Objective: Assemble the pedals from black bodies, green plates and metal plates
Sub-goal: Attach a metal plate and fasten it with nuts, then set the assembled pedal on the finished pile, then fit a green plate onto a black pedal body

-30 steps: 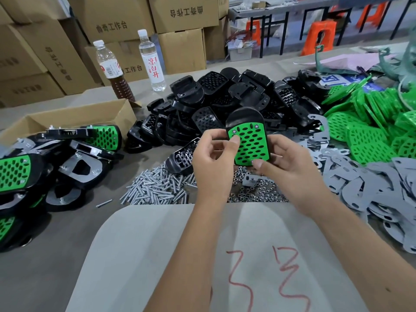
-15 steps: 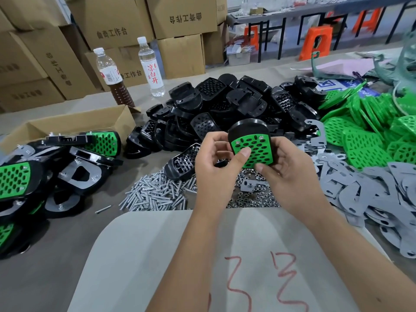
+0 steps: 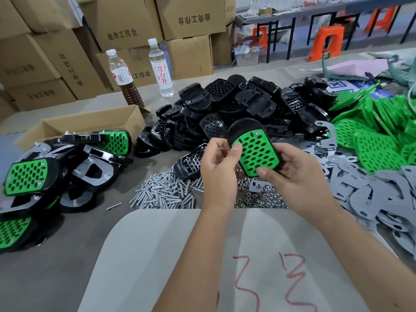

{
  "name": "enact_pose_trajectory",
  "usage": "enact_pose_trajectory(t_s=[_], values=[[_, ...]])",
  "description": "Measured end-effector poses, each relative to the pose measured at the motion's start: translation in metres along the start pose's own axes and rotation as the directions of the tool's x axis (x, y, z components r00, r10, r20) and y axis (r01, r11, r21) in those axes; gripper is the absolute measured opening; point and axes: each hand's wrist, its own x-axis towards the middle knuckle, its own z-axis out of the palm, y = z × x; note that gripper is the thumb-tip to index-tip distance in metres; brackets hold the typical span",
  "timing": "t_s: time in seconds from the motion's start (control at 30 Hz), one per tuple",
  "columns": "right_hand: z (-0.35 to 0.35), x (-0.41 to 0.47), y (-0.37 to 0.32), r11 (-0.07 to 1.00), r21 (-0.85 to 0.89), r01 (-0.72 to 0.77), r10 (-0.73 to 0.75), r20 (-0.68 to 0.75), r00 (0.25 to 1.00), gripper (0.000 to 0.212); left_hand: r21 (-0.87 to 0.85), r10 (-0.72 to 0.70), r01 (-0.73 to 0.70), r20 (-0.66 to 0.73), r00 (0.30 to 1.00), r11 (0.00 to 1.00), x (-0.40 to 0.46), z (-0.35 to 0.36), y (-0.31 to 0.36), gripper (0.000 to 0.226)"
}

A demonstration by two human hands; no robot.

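Above the nuts [image 3: 258,199], both hands' fingers grip one pedal [image 3: 256,152]; left hand [image 3: 219,163] thumb and right hand [image 3: 292,176] thumb press its green plate.

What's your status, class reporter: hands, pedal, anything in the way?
Left hand and right hand both grip the pedal, held above the bolts. Green plate seated in black body. Nothing blocking.

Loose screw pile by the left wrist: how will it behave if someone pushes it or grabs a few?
The screws are thin, smooth metal cylinders lying crisscross, so a push would likely scatter and roll them; one stray already lies apart. Probably stiff, and small enough to slip from a pinch.
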Motion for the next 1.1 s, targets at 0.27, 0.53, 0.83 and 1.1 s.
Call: enact_pose_trajectory(t_s=[0.27, 0.53, 0.83, 1.1], values=[[0.018, 0.000, -0.010, 0.999, -0.044, -0.007, 0.006, -0.038, 0.999, 0.047, -0.009, -0.128, 0.128, -0.162, 0.978, 0.992, 0.000, -0.005, 0.012, 0.022], [0.091, 0.024, -0.027, 0.889, -0.410, 0.206, -0.216, 0.021, 0.976, 0.049, 0.001, -0.223, 0.236, -0.321, 0.920, 0.972, 0.004, -0.061, 0.052, 0.037], [0.242, 0.077, -0.058, 0.720, -0.368, 0.588, -0.417, 0.448, 0.791, 0.027, -0.111, -0.165, 0.124, -0.569, 0.805, 0.986, 0.019, -0.159, 0.123, 0.016], [0.250, 0.098, -0.076, 0.765, -0.325, 0.556, -0.083, 0.807, 0.585, 0.068, -0.073, -0.280, 0.296, -0.588, 0.759, 0.953, 0.023, -0.185, 0.118, 0.018]])
